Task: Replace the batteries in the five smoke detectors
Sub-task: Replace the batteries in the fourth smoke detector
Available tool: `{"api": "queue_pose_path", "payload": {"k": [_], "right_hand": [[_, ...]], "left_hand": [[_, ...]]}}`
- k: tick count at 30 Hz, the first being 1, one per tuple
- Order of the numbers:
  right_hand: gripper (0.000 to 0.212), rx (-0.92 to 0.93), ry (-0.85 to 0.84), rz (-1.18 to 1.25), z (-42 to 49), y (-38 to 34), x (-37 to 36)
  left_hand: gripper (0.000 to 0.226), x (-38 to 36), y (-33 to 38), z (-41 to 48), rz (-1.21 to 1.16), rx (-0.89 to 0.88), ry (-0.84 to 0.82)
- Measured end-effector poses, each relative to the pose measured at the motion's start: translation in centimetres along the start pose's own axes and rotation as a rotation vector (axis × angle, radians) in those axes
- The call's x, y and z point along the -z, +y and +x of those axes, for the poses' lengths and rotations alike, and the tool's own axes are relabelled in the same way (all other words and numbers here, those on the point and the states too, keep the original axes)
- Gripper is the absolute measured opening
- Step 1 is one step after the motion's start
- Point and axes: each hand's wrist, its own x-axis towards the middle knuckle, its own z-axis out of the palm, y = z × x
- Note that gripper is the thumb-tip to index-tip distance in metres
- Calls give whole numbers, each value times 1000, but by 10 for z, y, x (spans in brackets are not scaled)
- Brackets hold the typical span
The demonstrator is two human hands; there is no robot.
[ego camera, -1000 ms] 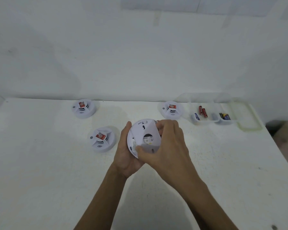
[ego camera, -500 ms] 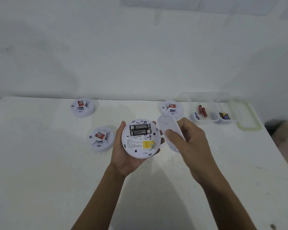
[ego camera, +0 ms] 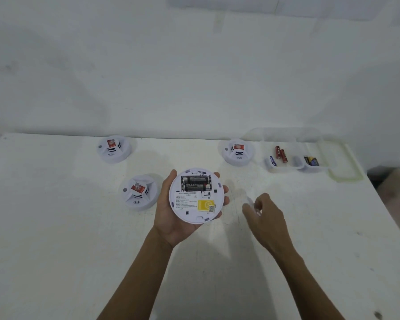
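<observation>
Left hand cradles an upturned smoke detector; right hand is blurred, fingers curled round a pale backplate.

Left of the held detector, one smoke detector sits far back on the white table and another just beside the left thumb. The held detector's open bay shows two black batteries and a yellow label. Right of it sit a third detector, then a clear tray with red and dark spare batteries.
</observation>
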Motion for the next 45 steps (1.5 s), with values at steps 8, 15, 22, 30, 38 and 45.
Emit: {"api": "queue_pose_path", "payload": {"k": [8, 15, 22, 30, 38, 45], "right_hand": [[39, 110, 64, -453, 1, 36, -24], [40, 104, 45, -359, 0, 23, -15], [4, 333, 248, 167, -26, -63, 26], [14, 414, 135, 70, -49, -103, 19], [20, 248, 100, 104, -50, -115, 14], [9, 36, 17, 334, -49, -121, 14]], "left_hand": [[78, -1, -1, 2, 27, 17, 1], [77, -3, -4, 2, 22, 19, 28], [74, -1, -5, 3, 82, -30, 114], [81, -8, -10, 4, 148, -217, 292], [112, -3, -11, 6, 197, -263, 406], [75, -7, -11, 7, 240, -236, 318]]}}
